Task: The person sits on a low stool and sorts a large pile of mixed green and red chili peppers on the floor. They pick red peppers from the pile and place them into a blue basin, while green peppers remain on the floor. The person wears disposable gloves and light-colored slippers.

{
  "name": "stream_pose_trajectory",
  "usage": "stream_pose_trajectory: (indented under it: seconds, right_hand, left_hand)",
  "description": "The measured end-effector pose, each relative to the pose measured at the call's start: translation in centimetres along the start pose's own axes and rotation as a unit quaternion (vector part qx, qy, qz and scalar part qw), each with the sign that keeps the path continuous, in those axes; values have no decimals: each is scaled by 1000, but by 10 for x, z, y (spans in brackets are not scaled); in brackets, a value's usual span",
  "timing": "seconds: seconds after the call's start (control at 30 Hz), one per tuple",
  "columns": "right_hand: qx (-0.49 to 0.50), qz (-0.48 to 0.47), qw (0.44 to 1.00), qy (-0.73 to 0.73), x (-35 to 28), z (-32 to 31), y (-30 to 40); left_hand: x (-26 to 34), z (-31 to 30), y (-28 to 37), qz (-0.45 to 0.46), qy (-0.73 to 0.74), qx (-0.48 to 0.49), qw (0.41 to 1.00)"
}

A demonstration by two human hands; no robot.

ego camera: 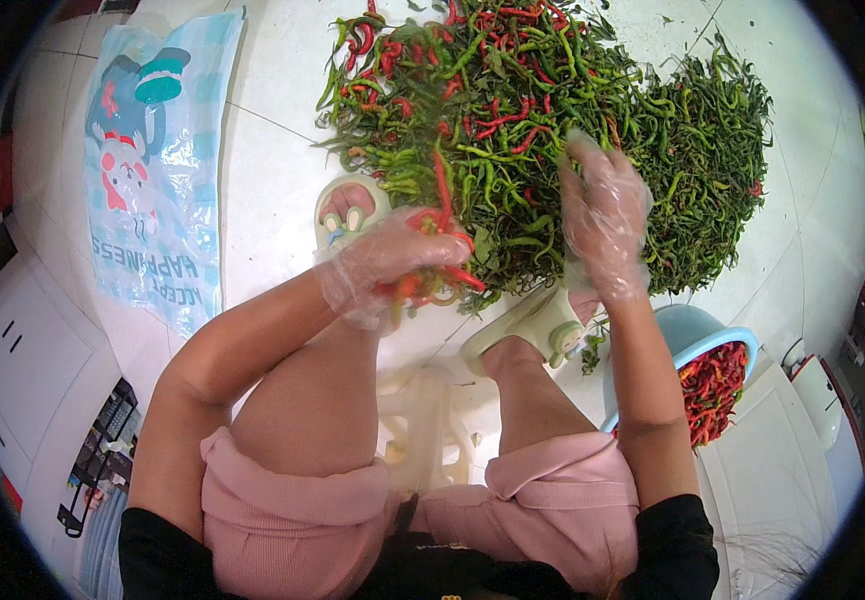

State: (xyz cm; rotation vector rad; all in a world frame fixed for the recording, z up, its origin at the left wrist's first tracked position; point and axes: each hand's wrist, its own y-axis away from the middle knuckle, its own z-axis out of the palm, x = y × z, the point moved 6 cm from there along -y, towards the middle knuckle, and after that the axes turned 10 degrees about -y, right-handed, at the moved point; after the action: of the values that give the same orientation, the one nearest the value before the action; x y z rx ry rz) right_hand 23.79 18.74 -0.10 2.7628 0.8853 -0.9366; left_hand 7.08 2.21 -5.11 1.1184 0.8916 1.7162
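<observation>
My left hand [395, 259], in a clear plastic glove, is closed around a bunch of red chili peppers [444, 191]. Some stick out above the thumb and others hang below the fingers. Gloved the same way, my right hand [605, 217] is over the right part of a heap of green and red chili peppers [507, 161], its fingers somewhat apart. Nothing shows between those fingers, though motion blurs the tips. Stems and leaves are mixed through the heap, which lies on the tiled floor.
Right of my legs stands a light blue basin [740, 337] holding red peppers [710, 390]. A darker green heap [710, 165] adjoins the main one. At left lies a printed plastic mat or bag [162, 172]. My pale green slippers [507, 330] border the heap. A white cabinet [35, 345] is at far left.
</observation>
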Motion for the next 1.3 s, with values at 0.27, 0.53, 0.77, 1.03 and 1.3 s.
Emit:
stream_pose_trajectory:
  seconds: [0.27, 0.53, 0.77, 1.03, 1.3]
  right_hand:
    - [-44, -150, 978, 138, 6, 41, -26]
    - [-161, 280, 880, -349, -10, 26, 24]
    - [-267, 420, 674, -546, -35, 61, 64]
    - [-289, 426, 542, -664, -44, 63, 74]
    - [-326, 403, 624, -584, -48, 65, 92]
  left_hand:
    - [4, 0, -7, 32, 53, 9, 998]
    - [22, -4, 5, 116, 98, 36, 988]
    - [23, 5, -2, 126, -3, 9, 992]
    - [38, 15, 29, -49, -226, -20, 973]
    - [-10, 14, 23, -95, -157, -110, 977]
